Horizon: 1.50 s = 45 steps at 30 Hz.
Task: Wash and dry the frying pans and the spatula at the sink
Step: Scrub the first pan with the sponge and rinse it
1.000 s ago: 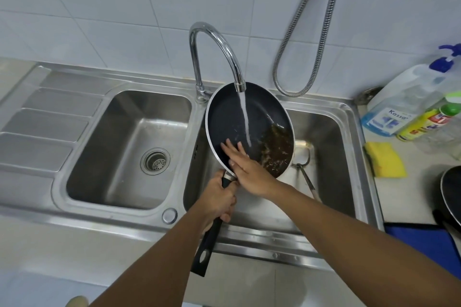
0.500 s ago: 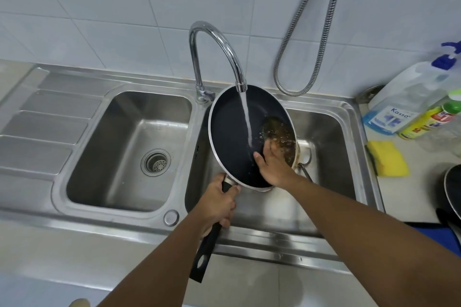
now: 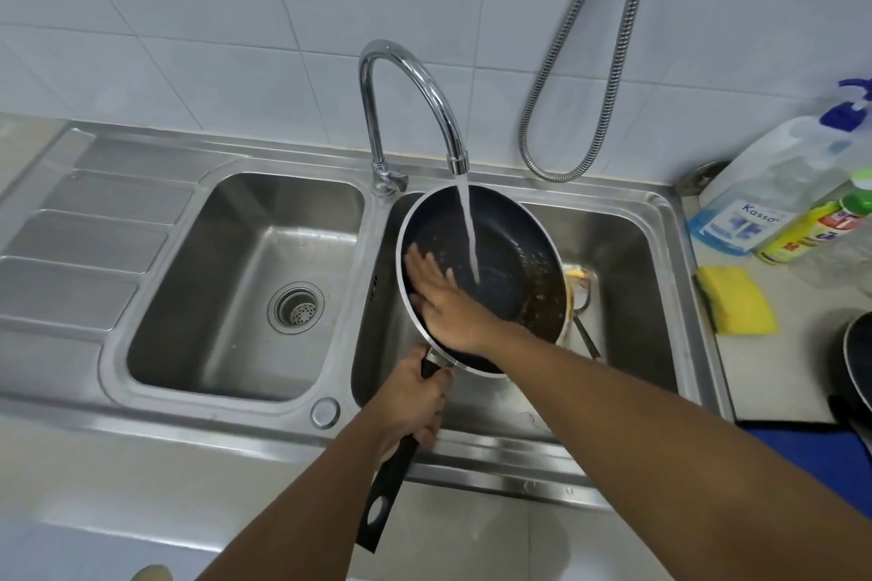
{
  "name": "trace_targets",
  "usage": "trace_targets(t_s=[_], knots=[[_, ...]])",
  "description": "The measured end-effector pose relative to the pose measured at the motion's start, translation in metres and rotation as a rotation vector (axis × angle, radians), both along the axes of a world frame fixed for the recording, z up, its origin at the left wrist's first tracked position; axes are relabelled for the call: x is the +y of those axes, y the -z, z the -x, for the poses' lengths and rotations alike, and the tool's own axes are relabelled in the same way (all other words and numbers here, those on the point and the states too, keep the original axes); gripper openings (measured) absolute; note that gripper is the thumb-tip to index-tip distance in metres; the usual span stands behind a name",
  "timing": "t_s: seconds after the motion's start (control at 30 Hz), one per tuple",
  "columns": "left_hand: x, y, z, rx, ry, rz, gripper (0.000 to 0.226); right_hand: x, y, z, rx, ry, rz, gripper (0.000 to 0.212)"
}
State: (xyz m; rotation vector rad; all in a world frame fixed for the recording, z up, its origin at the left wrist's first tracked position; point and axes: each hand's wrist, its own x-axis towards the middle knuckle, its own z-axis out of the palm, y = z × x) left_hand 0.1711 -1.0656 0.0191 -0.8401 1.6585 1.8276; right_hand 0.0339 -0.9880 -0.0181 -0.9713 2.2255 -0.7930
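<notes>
A black frying pan (image 3: 509,250) with a silver rim tilts over the right sink basin (image 3: 627,297) under running water from the tap (image 3: 415,85). Brown residue clings to its right side. My left hand (image 3: 415,396) grips the pan's black handle near the pan. My right hand (image 3: 443,297) lies flat with straight fingers on the pan's left inner surface. A metal spatula (image 3: 582,326) lies in the right basin, mostly hidden behind the pan. The edge of a second dark pan (image 3: 856,359) shows on the counter at the far right.
The left basin (image 3: 245,283) with its drain sits beside a ribbed draining board (image 3: 85,241). A yellow sponge (image 3: 736,300), soap bottles (image 3: 774,198) and a blue cloth (image 3: 821,458) are on the right counter. A metal hose (image 3: 608,57) hangs on the tiled wall.
My right hand has slid from the pan's lower right, near the residue, across to its left inner side. The pan has tilted slightly flatter under the water stream.
</notes>
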Motion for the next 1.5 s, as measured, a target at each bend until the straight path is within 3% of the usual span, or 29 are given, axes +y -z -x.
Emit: trace_targets(t_s=[0.17,0.3,0.4,0.5,0.7,0.77,0.93,1.03,1.13,1.5], knots=[[-0.009,-0.002,0.0,-0.011,-0.038,-0.032,0.014,0.064,0.015,-0.014,0.031,-0.142,0.045,0.059],[-0.012,-0.007,-0.002,0.005,-0.039,-0.056,0.015,0.112,0.026,-0.004,0.191,0.052,-0.154,0.061],[-0.012,-0.009,0.0,0.021,-0.023,-0.034,0.013,0.103,0.024,-0.005,0.088,0.269,-0.32,0.071],[-0.008,-0.009,0.005,0.055,-0.024,0.013,0.011,0.069,0.018,-0.021,-0.066,0.338,-0.229,0.07],[-0.019,-0.003,0.009,0.102,-0.063,0.089,0.017,0.051,0.007,-0.048,-0.053,0.134,0.045,0.048],[-0.02,-0.003,0.006,0.103,-0.078,0.096,0.019,0.064,0.009,-0.044,-0.034,0.089,0.015,0.05],[-0.014,-0.001,0.004,0.12,-0.092,0.143,0.015,0.101,0.016,-0.02,0.126,0.096,-0.284,0.053],[-0.011,0.002,0.006,0.137,-0.068,0.199,0.015,0.113,0.015,-0.016,0.166,0.234,-0.265,0.039],[-0.007,0.008,0.012,0.156,-0.085,0.243,0.018,0.124,0.013,-0.015,0.167,0.352,-0.232,0.037],[0.002,0.008,0.02,0.19,-0.1,0.396,0.035,0.118,-0.007,-0.007,0.097,0.421,-0.179,0.038]])
